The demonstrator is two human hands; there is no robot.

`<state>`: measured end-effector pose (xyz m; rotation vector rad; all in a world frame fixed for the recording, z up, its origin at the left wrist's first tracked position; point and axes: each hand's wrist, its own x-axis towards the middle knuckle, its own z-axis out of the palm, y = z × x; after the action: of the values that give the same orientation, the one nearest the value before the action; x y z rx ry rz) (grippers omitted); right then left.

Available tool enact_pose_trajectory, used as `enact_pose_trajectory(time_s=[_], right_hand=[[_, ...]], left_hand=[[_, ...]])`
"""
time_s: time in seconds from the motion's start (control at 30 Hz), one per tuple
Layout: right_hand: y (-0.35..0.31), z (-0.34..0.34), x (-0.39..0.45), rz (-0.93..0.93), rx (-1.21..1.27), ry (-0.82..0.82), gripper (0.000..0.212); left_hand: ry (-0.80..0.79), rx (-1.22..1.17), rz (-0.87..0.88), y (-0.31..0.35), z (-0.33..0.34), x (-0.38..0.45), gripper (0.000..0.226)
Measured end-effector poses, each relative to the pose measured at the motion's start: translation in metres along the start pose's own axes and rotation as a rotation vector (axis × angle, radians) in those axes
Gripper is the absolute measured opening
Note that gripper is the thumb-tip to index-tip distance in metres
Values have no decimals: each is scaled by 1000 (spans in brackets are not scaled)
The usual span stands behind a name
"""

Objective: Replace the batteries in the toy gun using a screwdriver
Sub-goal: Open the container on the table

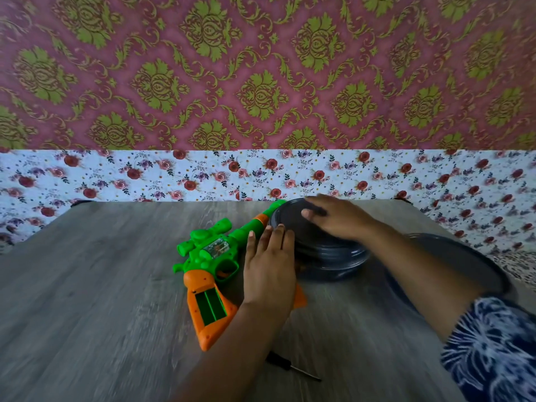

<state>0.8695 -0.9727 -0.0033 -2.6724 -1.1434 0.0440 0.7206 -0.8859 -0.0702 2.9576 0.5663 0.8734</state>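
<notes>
A green and orange toy gun (214,256) lies on the wooden table (87,285), its barrel pointing to the far right. The battery bay (210,307) in its orange grip is uncovered and shows green inside. A small black screwdriver (290,368) rests on the table near my left forearm. My left hand (269,268) lies flat, fingers together, against the side of a dark round container (324,250). My right hand (339,217) presses on the container's lid (290,219), which sits tilted. An orange piece (300,298) pokes out under my left wrist.
A dark round tray or lid (464,256) lies to the right, partly under my right arm. The table's far edge meets a flowered cloth (174,175) and a patterned wall. Bare tabletop stretches to the left of the gun.
</notes>
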Motion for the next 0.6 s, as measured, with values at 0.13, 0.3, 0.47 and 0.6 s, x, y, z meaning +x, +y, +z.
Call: enact_pose_trajectory(time_s=[0.13,0.3,0.47,0.6], right_hand=[[6,20,15,27,-132,-22,59],[9,21,17,22,-122,-37,57],[5,14,19,10,-116,-36,59],[-2,15,14,11,-136,41,57]], left_hand=[[25,-73,3,0,5,1,68],[-42,-165,13,3,-2,1,69],[-51,-206,75,0,0,4,66],[-21,-244,52,0,-3,4,65]])
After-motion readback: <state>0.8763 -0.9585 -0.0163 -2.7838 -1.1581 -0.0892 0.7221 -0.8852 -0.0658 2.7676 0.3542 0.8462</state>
